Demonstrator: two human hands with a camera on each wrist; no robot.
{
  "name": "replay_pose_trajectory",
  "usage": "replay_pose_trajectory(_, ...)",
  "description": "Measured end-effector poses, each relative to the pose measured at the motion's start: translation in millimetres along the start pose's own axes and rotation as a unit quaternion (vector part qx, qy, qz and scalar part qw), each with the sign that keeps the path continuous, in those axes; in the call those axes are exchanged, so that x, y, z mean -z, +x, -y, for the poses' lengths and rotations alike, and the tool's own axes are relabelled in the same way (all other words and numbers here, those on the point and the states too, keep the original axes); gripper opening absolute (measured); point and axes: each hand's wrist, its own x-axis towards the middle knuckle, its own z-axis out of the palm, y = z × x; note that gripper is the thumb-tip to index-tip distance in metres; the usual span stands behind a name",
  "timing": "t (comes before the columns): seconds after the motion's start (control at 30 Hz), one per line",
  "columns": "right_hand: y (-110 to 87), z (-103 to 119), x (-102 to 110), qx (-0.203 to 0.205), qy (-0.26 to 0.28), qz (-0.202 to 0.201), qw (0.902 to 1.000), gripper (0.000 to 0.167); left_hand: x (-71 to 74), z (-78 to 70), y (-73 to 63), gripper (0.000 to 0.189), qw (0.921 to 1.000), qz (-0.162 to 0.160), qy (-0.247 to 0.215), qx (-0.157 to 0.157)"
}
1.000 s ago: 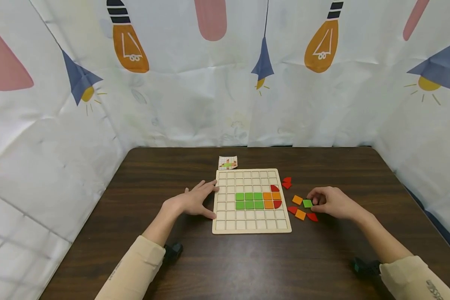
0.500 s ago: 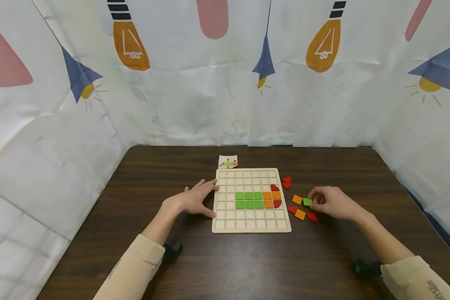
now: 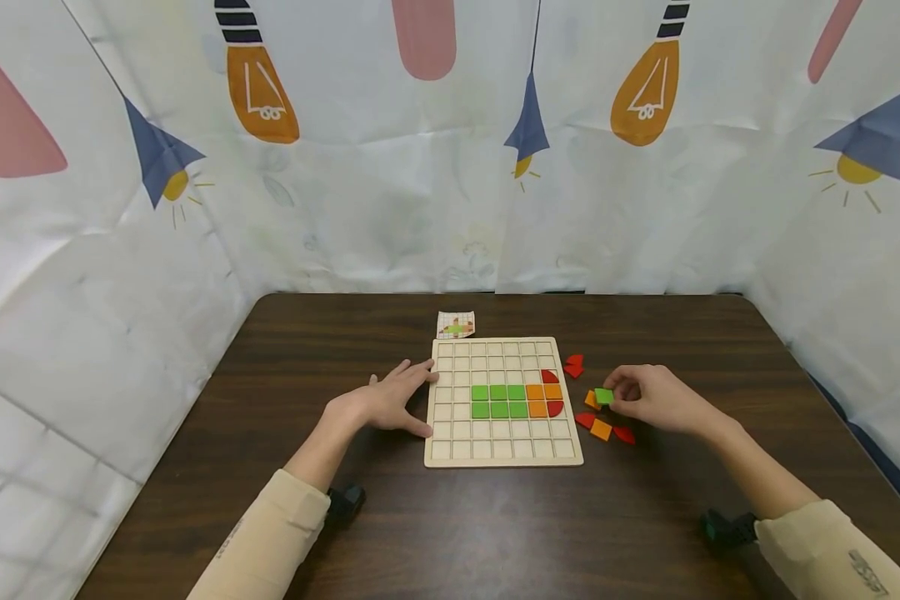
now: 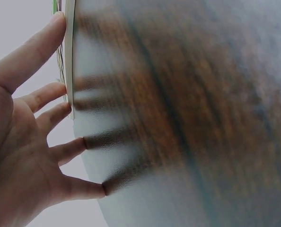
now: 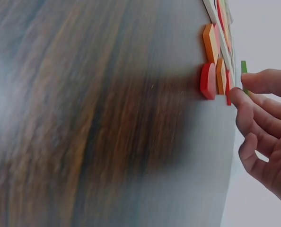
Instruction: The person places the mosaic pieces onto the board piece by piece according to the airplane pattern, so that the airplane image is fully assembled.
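Observation:
A pale wooden grid board (image 3: 501, 450) lies on the table, with green squares (image 3: 498, 401), orange squares (image 3: 543, 400) and red quarter-circle pieces (image 3: 555, 408) set in its middle and right cells. At the board's left edge my left hand (image 3: 382, 404) rests with thumb and fingers spread, fingertips touching the rim; the left wrist view shows the fingers straight. My right hand (image 3: 660, 398) pinches a green square tile (image 3: 603, 397) between thumb and finger, and the right wrist view shows this tile (image 5: 244, 75) raised off the table. Part of an orange tile (image 3: 592, 400) shows behind it.
Right of the board lie loose red pieces (image 3: 573, 365), an orange square (image 3: 601, 429) and another red piece (image 3: 624, 435). A small printed pattern card (image 3: 455, 325) sits behind the board. A printed white curtain (image 3: 420, 208) surrounds the dark wooden table (image 3: 495, 533).
My right hand has lifted the green tile from among the loose pieces and moved it slightly left toward the board, now over the orange tile. The left hand has stayed put.

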Motion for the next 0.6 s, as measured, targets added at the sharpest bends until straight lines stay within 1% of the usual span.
replay_pose_trajectory(0.23, 7.0, 7, -6, 0.019, 0.013, -0.004, 0.9997, 0.021, -0.1, -0.8, 0.0, 0.085, 1.0000, 0.003, -0.001, 0.000)
replay_pose_trajectory(0.47, 16.4, 12, -18, 0.024, 0.016, -0.023, 0.9993, 0.021, 0.1, -0.3, 0.6, 0.086, 1.0000, 0.003, 0.001, 0.001)
replay_pose_trajectory(0.6, 23.1, 18, -24, 0.036, 0.024, -0.033, 0.9985, 0.020, 0.8, -0.3, -0.1, 0.086, 1.0000, 0.000, 0.002, 0.002)
